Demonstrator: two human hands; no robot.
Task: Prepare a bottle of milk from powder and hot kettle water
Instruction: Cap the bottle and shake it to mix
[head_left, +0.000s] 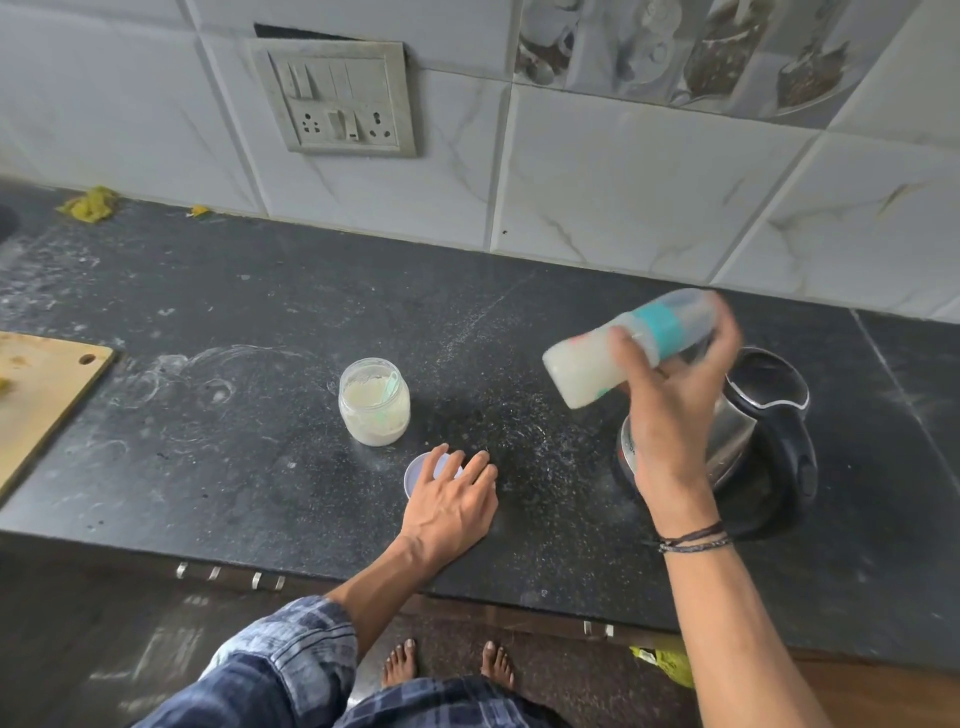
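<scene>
Head view: gripped a milky bottle (592, 371) aloft.
Held it tilted and blurred, cap end up, in the right hand (670, 395), fingers curled round the teal collar, in the air above the kettle (769, 415). Laid the left hand (452, 499) flat, fingers straight and holding nothing, partly over a round lid (415, 475) on the dark counter (260, 291). Saw the open powder jar (374, 402) standing just beyond that lid.

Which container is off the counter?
The baby bottle, tilted in the right hand; the powder jar and kettle stand on the counter.
</scene>
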